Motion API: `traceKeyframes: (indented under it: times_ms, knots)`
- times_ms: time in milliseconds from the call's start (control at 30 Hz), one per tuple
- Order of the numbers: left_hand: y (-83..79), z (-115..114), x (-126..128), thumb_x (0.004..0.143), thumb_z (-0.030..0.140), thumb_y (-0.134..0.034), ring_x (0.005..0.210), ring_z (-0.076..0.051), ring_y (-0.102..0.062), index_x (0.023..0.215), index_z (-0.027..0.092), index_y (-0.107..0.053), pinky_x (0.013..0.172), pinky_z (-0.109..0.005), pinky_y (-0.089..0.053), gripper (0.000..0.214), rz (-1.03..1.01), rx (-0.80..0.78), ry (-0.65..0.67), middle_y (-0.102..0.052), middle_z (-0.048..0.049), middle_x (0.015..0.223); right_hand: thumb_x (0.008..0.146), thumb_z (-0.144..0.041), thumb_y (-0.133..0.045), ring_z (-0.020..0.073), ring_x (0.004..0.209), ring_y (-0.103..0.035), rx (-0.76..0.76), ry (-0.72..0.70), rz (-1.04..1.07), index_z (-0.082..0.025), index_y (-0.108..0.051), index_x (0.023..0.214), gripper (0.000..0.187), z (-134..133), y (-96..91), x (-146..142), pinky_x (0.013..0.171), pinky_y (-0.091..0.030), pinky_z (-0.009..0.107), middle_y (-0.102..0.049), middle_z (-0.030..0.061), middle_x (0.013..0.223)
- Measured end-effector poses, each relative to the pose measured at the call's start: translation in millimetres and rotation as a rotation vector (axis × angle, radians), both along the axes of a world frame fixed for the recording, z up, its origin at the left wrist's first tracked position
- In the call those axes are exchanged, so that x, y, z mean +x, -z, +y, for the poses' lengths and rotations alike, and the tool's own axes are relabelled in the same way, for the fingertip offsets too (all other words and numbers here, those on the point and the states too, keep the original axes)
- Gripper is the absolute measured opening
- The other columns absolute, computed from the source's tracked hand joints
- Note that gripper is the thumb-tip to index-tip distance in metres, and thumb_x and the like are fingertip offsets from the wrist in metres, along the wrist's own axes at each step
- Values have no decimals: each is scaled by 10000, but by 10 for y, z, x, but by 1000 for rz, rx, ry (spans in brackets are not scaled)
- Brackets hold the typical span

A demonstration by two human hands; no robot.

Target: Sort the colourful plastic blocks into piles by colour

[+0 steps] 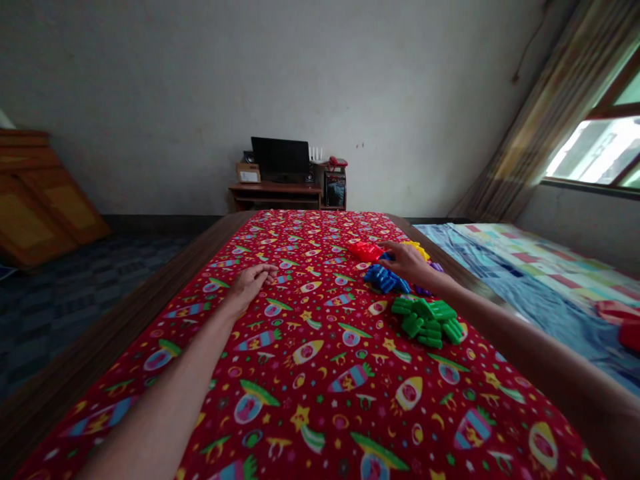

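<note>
My left hand (250,283) rests on the red patterned cloth (310,320), fingers loosely bent and slightly apart, holding nothing. My right hand (411,263) reaches over the small plastic blocks on the right side of the cloth. Between its thumb and fingers shows a blue block (385,256), partly hidden. Just in front of that hand lies a pile of blue blocks (386,279). Red blocks (365,251) are beyond its fingertips. Yellow blocks (418,249) and purple blocks (436,267) are partly covered by the hand. Nearer to me sits a pile of green blocks (429,321).
The cloth covers a long table with a brown edge (180,287). A bed (525,273) stands along the right side. Against the far wall is a desk (277,190) with a black monitor (280,157). A wooden cabinet (50,193) is at the left.
</note>
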State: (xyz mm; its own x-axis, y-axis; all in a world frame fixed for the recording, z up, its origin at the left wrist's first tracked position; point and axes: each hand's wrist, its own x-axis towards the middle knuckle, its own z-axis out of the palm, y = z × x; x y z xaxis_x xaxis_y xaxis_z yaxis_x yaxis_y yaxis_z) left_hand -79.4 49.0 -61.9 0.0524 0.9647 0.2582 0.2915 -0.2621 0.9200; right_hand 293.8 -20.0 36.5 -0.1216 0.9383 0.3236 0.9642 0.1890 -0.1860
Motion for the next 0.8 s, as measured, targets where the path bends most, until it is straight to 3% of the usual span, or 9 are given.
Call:
traceKeyframes:
  times_ms: [167,400,633,733,800]
  knots:
    - [-13,-20,-3,661,358,-534,648,-166,-594,802,156,-662,632,-287,-485,278,24,17,5,-649,-34,704,853,-252,-602,264,1023,-644,-15,9,-10,-162,-584,1301,458,17,172,171,843,-477,336,-702,135,1125]
    - [38,19,-12,656,364,-533,656,-163,-602,817,150,-672,647,-285,-492,301,22,36,-1,-670,-43,733,850,-257,-614,229,939,-680,-14,-64,65,-145,-614,1252,417,81,294,321,810,-513,322,-729,126,1060]
    - [52,29,-16,659,372,-537,664,-173,-606,820,161,-680,637,-289,-495,301,39,38,-7,-674,-39,729,877,-267,-554,227,927,-697,50,-108,288,-149,-673,1161,329,-72,71,292,785,-542,316,-739,116,1044]
    - [43,25,-11,666,364,-543,663,-172,-607,818,162,-683,640,-288,-497,289,44,39,-8,-671,-35,723,880,-273,-539,218,898,-695,125,-182,338,-153,-694,1110,302,-267,-9,159,772,-534,312,-744,105,1011]
    - [32,20,-8,666,352,-543,658,-169,-604,814,161,-685,641,-285,-497,281,47,38,-5,-671,-35,723,898,-261,-506,195,840,-690,109,-276,354,-160,-702,1079,285,-465,41,-4,729,-522,284,-747,91,964]
